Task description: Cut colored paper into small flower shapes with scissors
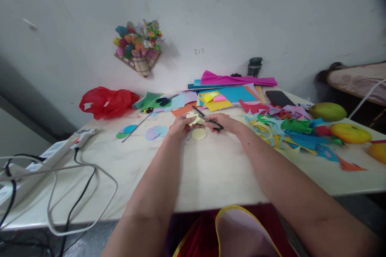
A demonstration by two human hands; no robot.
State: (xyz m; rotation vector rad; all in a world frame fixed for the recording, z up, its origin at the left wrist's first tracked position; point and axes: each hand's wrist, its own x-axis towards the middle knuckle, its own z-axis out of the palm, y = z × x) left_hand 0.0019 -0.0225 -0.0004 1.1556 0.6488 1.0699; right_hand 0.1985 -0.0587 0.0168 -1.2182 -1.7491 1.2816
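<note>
My left hand [181,125] is closed on a pale yellow paper piece [193,118] with a wavy edge, above the middle of the table. My right hand [219,122] grips black-handled scissors [217,125], whose blades point up and left beside that paper. Just below the hands, a pale yellow paper circle [199,134] lies flat on the table. Left of my left hand lie overlapping lilac and light blue paper circles [156,132].
Paper scraps [289,124], a phone [279,98] and yellow-green fruits [328,111] lie right. Coloured sheets [235,94] are stacked behind. A red plastic bag [107,102], a power strip [51,156] and looping cables [87,186] are left.
</note>
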